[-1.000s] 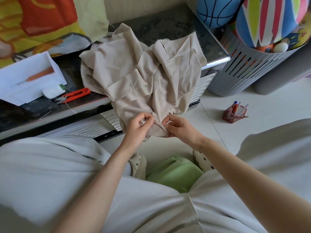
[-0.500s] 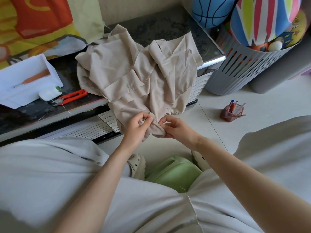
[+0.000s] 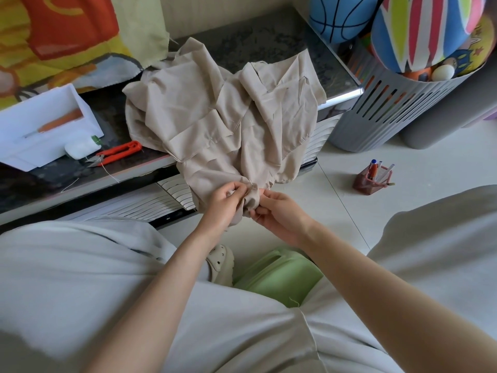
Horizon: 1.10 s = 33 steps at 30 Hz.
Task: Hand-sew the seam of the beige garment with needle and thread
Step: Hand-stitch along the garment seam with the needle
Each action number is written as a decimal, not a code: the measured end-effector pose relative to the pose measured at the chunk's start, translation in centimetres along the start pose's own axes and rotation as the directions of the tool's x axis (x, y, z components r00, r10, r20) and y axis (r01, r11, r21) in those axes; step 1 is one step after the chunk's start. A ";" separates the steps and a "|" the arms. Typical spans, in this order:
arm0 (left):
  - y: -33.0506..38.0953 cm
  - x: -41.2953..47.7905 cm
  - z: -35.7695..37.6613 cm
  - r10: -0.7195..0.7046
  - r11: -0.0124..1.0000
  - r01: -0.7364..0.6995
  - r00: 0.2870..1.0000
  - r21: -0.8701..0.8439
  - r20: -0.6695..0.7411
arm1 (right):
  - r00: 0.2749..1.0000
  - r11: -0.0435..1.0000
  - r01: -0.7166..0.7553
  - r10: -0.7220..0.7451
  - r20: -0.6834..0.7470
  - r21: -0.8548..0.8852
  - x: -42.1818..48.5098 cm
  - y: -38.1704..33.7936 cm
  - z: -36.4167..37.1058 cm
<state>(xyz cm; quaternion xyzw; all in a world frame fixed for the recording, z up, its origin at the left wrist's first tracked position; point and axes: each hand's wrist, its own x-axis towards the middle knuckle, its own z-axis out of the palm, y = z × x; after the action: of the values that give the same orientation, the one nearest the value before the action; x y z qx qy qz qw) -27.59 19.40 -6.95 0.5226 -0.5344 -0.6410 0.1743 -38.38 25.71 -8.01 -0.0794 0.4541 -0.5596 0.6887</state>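
Overhanging the table (image 3: 126,179) edge, the beige garment (image 3: 215,117) is pinched by left hand (image 3: 220,205) and right hand (image 3: 279,214).

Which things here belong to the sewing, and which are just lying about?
Job: garment, pinched by left hand and right hand; needle; snips, idle.
Lying about: basket, basketball, pen holder.

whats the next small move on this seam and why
Probably draw the needle through with the right hand: it and the left hand both pinch the hanging edge of the garment, and a thin metal glint, likely the needle, pokes out between them.
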 end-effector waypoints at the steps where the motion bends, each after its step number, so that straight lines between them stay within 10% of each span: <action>1: 0.0 0.1 -0.1 -0.019 0.999 0.019 1.000 -0.050 0.004 | 1.000 1.000 0.001 -0.001 -0.003 -0.006 0.1 0.0 0.1; 33: -1.2 0.6 -1.2 -0.064 0.997 0.071 0.985 -0.036 0.159 | 0.966 0.963 -0.058 -0.012 -0.258 -0.262 -0.1 -0.7 -0.8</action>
<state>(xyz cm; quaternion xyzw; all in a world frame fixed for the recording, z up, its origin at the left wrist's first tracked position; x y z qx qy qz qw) -26.44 18.75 -8.11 0.4844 -0.5149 -0.6969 0.1204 -39.47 25.88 -7.96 -0.0931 0.6117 -0.4907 0.6135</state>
